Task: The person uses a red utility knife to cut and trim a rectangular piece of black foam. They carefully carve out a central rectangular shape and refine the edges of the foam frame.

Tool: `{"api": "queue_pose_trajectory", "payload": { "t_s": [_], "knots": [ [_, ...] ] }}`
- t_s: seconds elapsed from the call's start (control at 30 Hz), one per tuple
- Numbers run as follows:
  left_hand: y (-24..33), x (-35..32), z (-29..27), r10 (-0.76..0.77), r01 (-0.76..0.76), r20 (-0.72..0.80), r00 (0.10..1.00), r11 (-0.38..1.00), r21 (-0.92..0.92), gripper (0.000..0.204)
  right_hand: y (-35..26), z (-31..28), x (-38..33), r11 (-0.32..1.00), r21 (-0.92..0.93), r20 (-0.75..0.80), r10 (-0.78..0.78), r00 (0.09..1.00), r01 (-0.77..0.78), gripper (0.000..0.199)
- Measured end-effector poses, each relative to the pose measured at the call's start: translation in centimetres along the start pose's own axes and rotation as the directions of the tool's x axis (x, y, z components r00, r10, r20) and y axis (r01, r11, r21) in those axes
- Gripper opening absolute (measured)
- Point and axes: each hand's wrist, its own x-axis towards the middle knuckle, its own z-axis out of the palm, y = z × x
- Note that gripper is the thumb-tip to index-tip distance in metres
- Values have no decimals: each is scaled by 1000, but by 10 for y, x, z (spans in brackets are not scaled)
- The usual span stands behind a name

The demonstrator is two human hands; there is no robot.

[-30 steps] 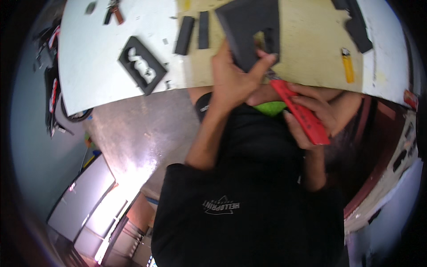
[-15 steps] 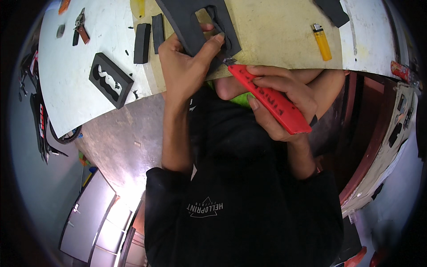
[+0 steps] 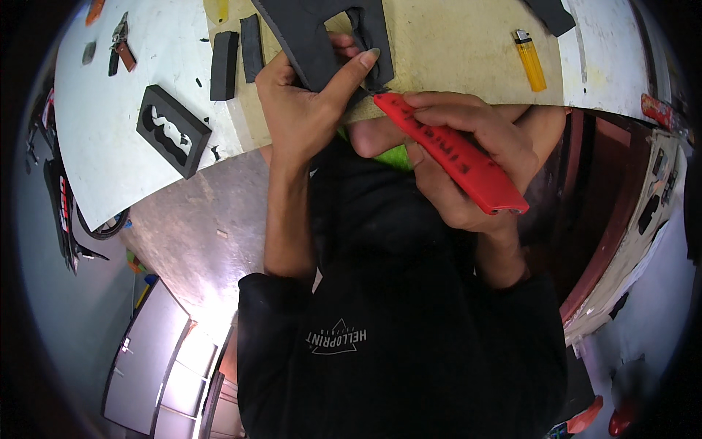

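Note:
My left hand grips a dark grey foam sheet at its near end, the thumb lying beside a long cut-out and fingertips showing through the opening. A red utility knife is held in my right hand, its handle slanting down to the right. The knife's front end meets the foam's near right corner, close to the left thumb; most of the blade is hidden there. Left of my left hand lies a thick black foam block with a wavy cut-out, overhanging the table's near edge.
Two black foam strips lie left of the sheet. A yellow lighter rests at right, with a dark foam piece beyond it. At far left is a tool with a brown handle. Small black scraps dot the white table.
The knife's front end has pushed in closer to the foam, covering the blade that showed before. Its handle has tilted flatter, its rear end moving right. The whole view has shifted slightly.

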Motion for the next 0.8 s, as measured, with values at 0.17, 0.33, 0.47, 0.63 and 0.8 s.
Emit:
{"api": "queue_pose_trajectory", "payload": {
  "t_s": [0.17, 0.33, 0.47, 0.63, 0.8],
  "knots": [
    [-3, 1, -2, 46, -47, 27, 999, 999, 8, 22, -5, 3, 0, 998, -53, 42, -15, 999, 17, 31],
    [-3, 1, -3, 51, -52, 42, 998, 998, 36, 22, 2, 12, -5, 992, -123, 19, -18, 1000, 20, 33],
    [-4, 0, -4, 57, -61, 59, 997, 997, 55, 23, -5, 7, -5, 985, -174, 47, 6, 999, 2, 32],
    [-7, -2, -4, 73, -79, 97, 993, 995, 62, 25, -12, 8, -6, 979, -203, 43, 41, 998, -32, 33],
    [-7, -3, -2, 84, -88, 104, 991, 995, 35, 26, -15, 6, -7, 976, -218, 35, 37, 999, -28, 34]
  ]
}}
